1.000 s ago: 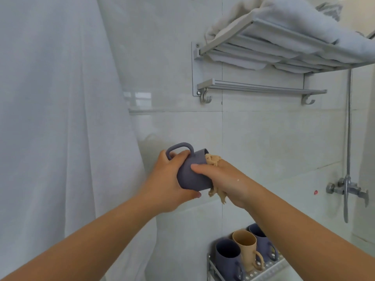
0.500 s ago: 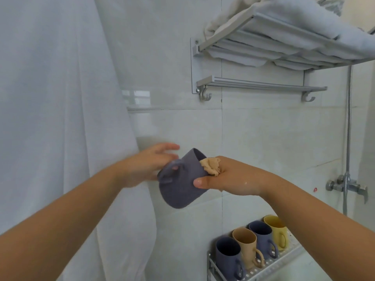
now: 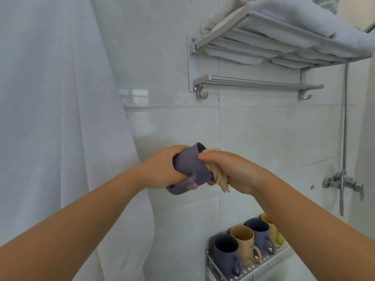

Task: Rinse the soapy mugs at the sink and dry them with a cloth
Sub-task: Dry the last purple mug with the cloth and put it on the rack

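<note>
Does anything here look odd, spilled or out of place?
Nothing looks spilled or broken. The left hand grips a purple mug while the right hand holds a tan cloth at its mouth. Four mugs stand upright in a row on the rack below.

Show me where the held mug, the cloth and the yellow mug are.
held mug point(image 3: 190, 169): head view, on its purple side wall.
cloth point(image 3: 218, 177): head view, on the bunched tan part below the rim.
yellow mug point(image 3: 274, 230): head view, on its side.
</note>
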Action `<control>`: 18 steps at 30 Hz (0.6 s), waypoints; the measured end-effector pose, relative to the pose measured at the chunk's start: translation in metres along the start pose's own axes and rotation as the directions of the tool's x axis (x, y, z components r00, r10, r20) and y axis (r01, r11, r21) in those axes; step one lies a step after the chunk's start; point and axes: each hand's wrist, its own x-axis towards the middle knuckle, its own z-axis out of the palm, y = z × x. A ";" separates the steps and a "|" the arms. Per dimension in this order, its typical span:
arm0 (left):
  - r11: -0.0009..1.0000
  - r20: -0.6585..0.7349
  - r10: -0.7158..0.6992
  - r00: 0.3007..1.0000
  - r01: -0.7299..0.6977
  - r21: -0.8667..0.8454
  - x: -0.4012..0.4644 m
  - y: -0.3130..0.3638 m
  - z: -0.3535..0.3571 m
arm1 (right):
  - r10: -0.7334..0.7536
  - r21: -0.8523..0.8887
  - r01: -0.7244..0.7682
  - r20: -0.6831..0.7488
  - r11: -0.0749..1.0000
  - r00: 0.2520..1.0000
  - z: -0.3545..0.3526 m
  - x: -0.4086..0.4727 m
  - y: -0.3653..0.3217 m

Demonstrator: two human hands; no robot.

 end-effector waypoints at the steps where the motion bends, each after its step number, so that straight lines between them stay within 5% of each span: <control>1: 0.999 -0.085 0.020 0.996 -0.016 0.051 0.000 0.002 0.007 | 0.016 0.072 -0.012 -0.050 0.997 0.999 0.003 0.002 0.002; 6: 0.932 -0.328 0.114 0.938 0.013 0.362 0.000 0.005 0.034 | 0.040 0.122 -0.012 -0.233 0.992 0.972 0.020 0.011 0.007; 9: 0.986 -0.090 -0.034 0.995 0.048 0.162 -0.002 0.010 0.014 | -0.046 0.026 0.053 -0.226 0.998 0.973 0.015 0.005 0.006; 13: 0.965 0.329 -0.185 0.926 0.234 -0.115 -0.003 0.010 -0.016 | -0.078 -0.049 0.073 -0.106 0.996 0.991 0.015 -0.001 0.000; 15: 0.981 0.298 -0.145 0.943 0.177 -0.082 -0.003 0.006 -0.016 | -0.077 -0.107 0.069 -0.070 0.992 0.995 0.017 0.000 -0.002; 18: 0.998 0.058 -0.061 0.996 0.060 0.017 -0.003 0.000 -0.004 | -0.042 -0.113 0.031 -0.091 0.993 0.995 0.024 0.002 -0.003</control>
